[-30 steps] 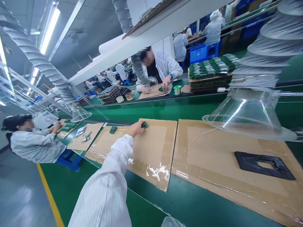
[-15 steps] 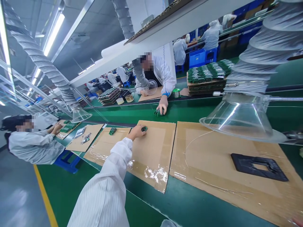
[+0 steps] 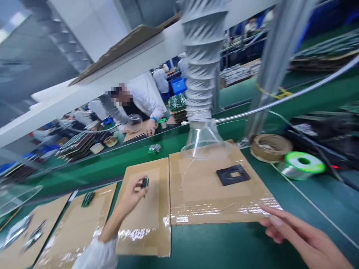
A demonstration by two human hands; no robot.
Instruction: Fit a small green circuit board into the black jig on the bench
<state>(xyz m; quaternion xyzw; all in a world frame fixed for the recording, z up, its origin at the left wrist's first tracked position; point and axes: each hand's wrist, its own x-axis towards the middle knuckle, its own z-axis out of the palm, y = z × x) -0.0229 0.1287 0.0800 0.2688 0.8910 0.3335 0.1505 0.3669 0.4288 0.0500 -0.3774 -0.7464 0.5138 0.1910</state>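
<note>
My left hand is lifted above a taped cardboard sheet and pinches a small green circuit board between thumb and fingers. My right hand reaches in at the lower right with its fingers spread and nothing in it, close to the near corner of a second cardboard sheet. On that sheet lies a black frame-shaped fixture under a clear extraction funnel.
A green solder spool and a round brown holder sit at the right. More small boards lie on cardboard to the left, and another pile rests on the green belt. A person in white works across the belt.
The view has swung to the right and is blurred. My left hand has lifted the board off the cardboard and drawn it closer. My right hand has come into view.
</note>
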